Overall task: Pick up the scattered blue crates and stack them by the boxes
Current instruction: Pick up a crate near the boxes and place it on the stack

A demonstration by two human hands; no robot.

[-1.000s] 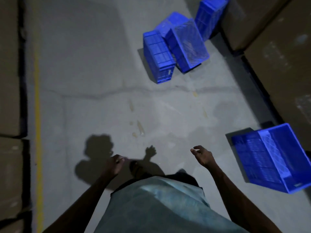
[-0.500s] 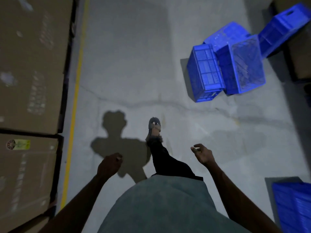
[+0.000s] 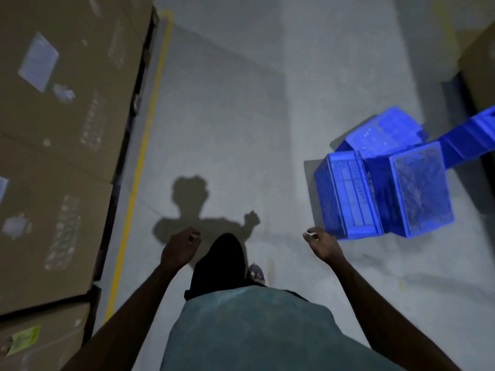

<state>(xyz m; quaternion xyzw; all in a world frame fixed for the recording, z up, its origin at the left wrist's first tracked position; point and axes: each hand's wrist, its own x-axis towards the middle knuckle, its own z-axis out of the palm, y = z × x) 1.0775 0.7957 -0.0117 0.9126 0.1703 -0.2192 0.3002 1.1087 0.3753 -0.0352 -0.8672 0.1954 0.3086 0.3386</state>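
A heap of blue crates lies on the grey floor at the right. One crate point(image 3: 348, 199) lies on its side nearest me, and a second crate point(image 3: 420, 191) leans against it showing its mesh bottom. A third crate point(image 3: 385, 135) sits behind them, and another blue crate point(image 3: 471, 137) is cut by the right edge. My right hand point(image 3: 322, 243) hangs empty with loosely curled fingers, just left of the nearest crate and apart from it. My left hand point(image 3: 180, 246) is empty too, fingers loosely curled, over the bare floor.
Tall cardboard boxes point(image 3: 61, 129) line the left side behind a yellow floor line point(image 3: 139, 167). More cardboard point(image 3: 479, 65) stands at the upper right. My shadow falls on the concrete aisle ahead, and my leg and foot point(image 3: 255, 273) are below.
The view has swung left and I have stepped forward. The crate heap has shifted to the right and nearer. The separate crate at lower right has left the view. Both hands stay empty.
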